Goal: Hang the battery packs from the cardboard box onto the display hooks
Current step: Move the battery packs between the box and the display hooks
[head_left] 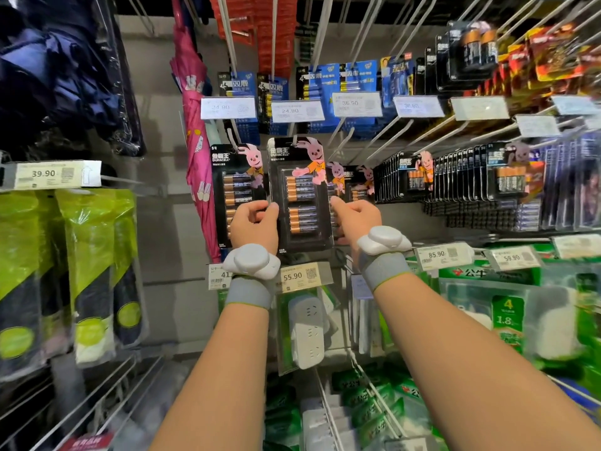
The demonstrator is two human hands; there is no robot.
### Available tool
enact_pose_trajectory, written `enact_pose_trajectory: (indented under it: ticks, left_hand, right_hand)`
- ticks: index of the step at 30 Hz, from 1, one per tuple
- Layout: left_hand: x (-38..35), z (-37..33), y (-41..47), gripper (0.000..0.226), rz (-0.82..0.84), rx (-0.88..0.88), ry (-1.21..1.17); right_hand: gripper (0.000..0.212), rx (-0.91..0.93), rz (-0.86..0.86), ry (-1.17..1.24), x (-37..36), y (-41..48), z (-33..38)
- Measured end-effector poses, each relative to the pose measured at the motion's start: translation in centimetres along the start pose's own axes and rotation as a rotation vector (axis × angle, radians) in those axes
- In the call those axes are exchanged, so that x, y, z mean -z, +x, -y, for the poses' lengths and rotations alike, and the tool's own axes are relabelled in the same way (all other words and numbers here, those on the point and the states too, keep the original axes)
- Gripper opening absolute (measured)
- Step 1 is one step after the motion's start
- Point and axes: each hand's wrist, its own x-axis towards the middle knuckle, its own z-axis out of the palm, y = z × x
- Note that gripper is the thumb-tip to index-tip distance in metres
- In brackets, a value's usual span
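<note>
Progress looks partial: up-left of the 55.90 price tag [300, 276] one hung pack [237, 187] is done, straight above the tag the held pack [300, 193] is not yet released, further packs [356, 185] hang up-right, and the cardboard box is unseen. The left hand [255, 224] pinches the held pack's left edge and the right hand [357, 218] pinches its right edge with its fingers [336, 203]; the pack stands upright, long axis vertical, hang tab topmost.
</note>
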Motion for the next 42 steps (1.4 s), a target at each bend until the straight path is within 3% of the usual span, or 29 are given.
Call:
enact_pose_trajectory:
  ticks: [4, 6, 13, 19, 23, 28, 42]
  left_hand:
    - [-0.3, -1.1, -1.5, 0.012, 0.101, -0.005, -0.019]
    - [-0.4, -1.7, -2.5, 0.005, 0.195, 0.039, -0.05]
    - [-1.7, -2.4, -7.4, 0.014, 0.432, 0.258, -0.135]
    - [-4.2, -1.9, -11.9, 0.015, 0.489, 0.371, -0.2]
    - [-6.4, -1.3, -15.5, 0.017, 0.569, 0.451, -0.221]
    - [-8.9, -1.0, -19.8, 0.018, 0.649, 0.482, -0.232]
    - [-15.1, 1.5, -32.6, 0.016, 0.862, 0.659, -0.231]
  right_hand:
    - [0.034, -0.035, -0.016, -0.006, 2.1, -1.2, 0.6]
    - [0.026, -0.065, 0.014, 0.064, 3.1, -1.8, 0.6]
    - [0.021, -0.134, -0.001, 0.086, 7.3, -3.8, -0.1]
    - [0.026, -0.168, -0.015, 0.102, 12.0, -6.5, -1.0]
    - [0.015, -0.21, -0.073, 0.087, 16.0, -7.9, -1.9]
    - [0.017, -0.22, -0.122, 0.054, 21.0, -9.2, -2.6]
    - [0.019, -0.359, -0.358, 0.079, 34.3, -14.3, -6.3]
